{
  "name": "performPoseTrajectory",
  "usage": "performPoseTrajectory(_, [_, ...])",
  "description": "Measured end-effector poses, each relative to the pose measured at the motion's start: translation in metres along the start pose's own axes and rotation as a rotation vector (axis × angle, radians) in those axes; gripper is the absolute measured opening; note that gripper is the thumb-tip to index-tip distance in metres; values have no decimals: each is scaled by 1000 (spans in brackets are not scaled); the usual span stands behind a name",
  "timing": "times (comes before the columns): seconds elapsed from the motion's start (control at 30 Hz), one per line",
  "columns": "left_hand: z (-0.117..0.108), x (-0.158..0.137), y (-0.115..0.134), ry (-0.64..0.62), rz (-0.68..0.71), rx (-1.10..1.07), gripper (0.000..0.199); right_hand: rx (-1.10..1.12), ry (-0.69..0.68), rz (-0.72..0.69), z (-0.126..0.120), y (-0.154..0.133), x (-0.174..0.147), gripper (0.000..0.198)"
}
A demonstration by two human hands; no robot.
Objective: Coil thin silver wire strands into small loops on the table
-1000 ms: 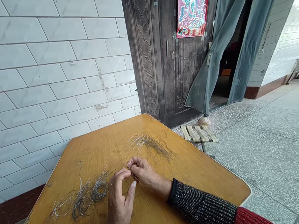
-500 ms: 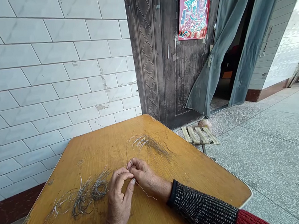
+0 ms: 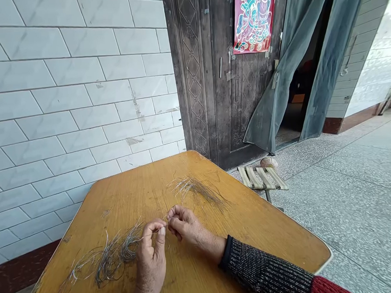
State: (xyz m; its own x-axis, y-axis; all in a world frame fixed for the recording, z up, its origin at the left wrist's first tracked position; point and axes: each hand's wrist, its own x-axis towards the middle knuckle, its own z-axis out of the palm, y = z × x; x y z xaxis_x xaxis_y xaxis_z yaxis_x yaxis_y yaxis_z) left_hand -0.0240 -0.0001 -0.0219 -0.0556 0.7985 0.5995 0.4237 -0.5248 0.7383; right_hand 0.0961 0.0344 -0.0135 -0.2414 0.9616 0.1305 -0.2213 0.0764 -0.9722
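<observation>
Over the middle of the wooden table my left hand (image 3: 150, 255) and my right hand (image 3: 186, 225) meet almost fingertip to fingertip. Each pinches thumb against forefinger on a thin wire (image 3: 166, 200), part of which rises above the right fingertips. Whether both hold one strand or two, I cannot tell. To the left of my left hand lie a tangled bundle of grey wires (image 3: 106, 264) and, against it, a coiled bundle (image 3: 130, 245). Beyond my right hand is a loose pile of straighter wires (image 3: 200, 188).
The wooden table (image 3: 254, 244) has a pale edge and stands near a white tiled wall (image 3: 80, 100). A folding stool (image 3: 263, 177) with woven straps stands past its right side. Behind are a dark door (image 3: 224, 105) and a grey curtain (image 3: 269, 106).
My left hand has drawn a little to the left, and its fingers are closer together. The wire end that stuck out below my right hand no longer shows there. My right hand has barely moved.
</observation>
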Motion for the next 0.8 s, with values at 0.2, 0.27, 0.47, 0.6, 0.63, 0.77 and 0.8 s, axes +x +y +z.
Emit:
performPoseTrajectory(0.2, [-2, 5, 1, 31, -120, -114, 24, -47, 9, -42, -2, 3, 1, 14])
performPoseTrajectory(0.27, [-2, 6, 5, 44, -148, -145, 24, -78, -6, -78, -3, 3, 1, 17])
performPoseTrajectory(0.47, [-2, 4, 21, 71, -200, -176, 24, -141, -1, -129, -7, 2, -4, 21])
performPoseTrajectory(0.6, [-1, 5, 23, 50, -224, -216, 23, -142, -10, -135, -8, -1, -6, 22])
performPoseTrajectory(0.63, [-1, 6, 23, 43, -226, -233, 23, -138, -8, -136, -9, -2, -6, 21])
performPoseTrajectory(0.77, [-1, 7, 19, 40, -219, -266, 22, -135, -11, -127, -10, -6, -6, 15])
performPoseTrajectory(0.8, [-1, 7, 17, 36, -216, -264, 22, -148, -11, -121, -11, -7, -6, 14])
